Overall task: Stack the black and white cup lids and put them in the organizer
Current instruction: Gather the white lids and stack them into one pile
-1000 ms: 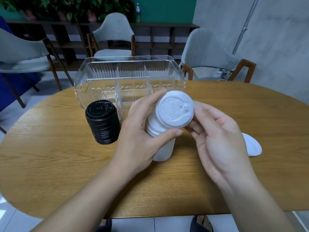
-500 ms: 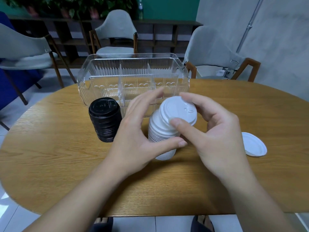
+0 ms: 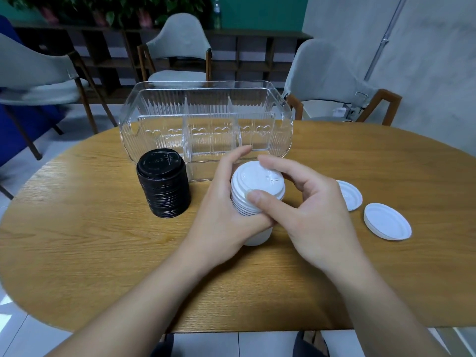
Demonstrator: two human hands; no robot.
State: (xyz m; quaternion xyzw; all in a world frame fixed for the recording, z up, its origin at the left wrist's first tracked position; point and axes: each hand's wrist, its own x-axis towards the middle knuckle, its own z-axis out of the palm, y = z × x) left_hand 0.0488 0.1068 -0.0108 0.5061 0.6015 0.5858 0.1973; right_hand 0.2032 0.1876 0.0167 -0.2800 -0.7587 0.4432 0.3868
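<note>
Fingers (image 3: 268, 166) of the right hand (image 3: 316, 217) curl over the top white lid, thumb pressed to its near rim, seating it on the white stack (image 3: 253, 199); the left hand (image 3: 224, 215) wraps the stack's side and steadies it on the desk (image 3: 77, 240). Both hands thus hold the white stack, neither wide nor idle.

Landmark: the clear organizer (image 3: 206, 124), standing at the far side of the desk, with no lids visible in its compartments. The white stack stands just in front of the organizer's right half. The black stack (image 3: 163, 184) stands in front of its left half, close against the front wall, and appears complete.

Step in hand, as judged: building the white stack. Two loose white lids lie in front of and to the right of the organizer, the nearer one (image 3: 349, 195) partly hidden behind the right hand, the farther one (image 3: 387, 221) well apart from the stack. The next move likely calls for the right hand to release and reach right for these.

Open desk lies near the person and to the right of the organizer; the desk's rounded near edge is well apart from both stacks.
</note>
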